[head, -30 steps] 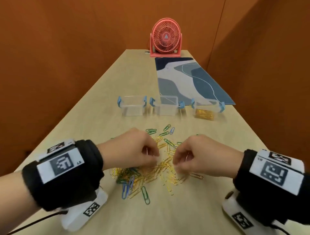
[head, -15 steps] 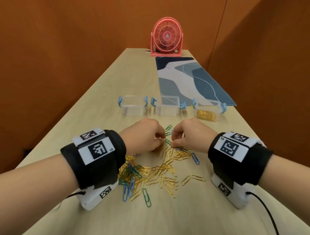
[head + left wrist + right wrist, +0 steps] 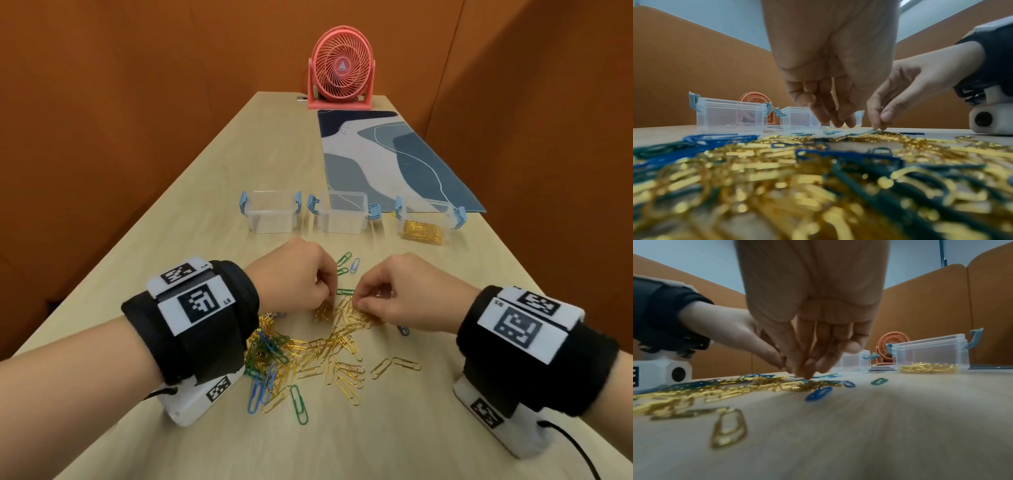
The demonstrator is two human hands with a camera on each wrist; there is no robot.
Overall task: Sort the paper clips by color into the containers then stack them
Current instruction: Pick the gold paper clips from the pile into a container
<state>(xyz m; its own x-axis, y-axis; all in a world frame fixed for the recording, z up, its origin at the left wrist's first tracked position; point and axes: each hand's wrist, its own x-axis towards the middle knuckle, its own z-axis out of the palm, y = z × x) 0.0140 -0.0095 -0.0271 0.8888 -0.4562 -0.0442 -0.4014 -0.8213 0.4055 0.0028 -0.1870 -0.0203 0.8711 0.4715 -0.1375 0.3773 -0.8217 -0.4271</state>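
— What did the whole setup look like?

— A long wooden surface (image 3: 191, 212) ran away between orange partition walls (image 3: 102, 120). A blue-and-white patterned mat (image 3: 387, 161) lay on its far right part, and a pink desk fan (image 3: 340, 68) stood at the far end.

— And the containers?

— Three clear containers with blue latches stood in a row across the middle, near the mat's near edge. The left container (image 3: 272, 216) and the middle container (image 3: 342, 216) looked bare inside; the right container (image 3: 426, 222) held a layer of gold clips.

— Where were the paper clips?

— The paper clip pile (image 3: 308, 349) was spread on the near surface: mostly gold, with green and blue ones mixed in at its left and a few strays toward the containers.

— The hands?

— Both were at the pile's far edge, close together. The left hand (image 3: 294, 274) had its fingers curled down onto gold clips, the grip pinching some. The right hand (image 3: 404, 291) likewise pinched gold clips, and a gold wire showed between its fingers (image 3: 824, 344) in the right wrist view.
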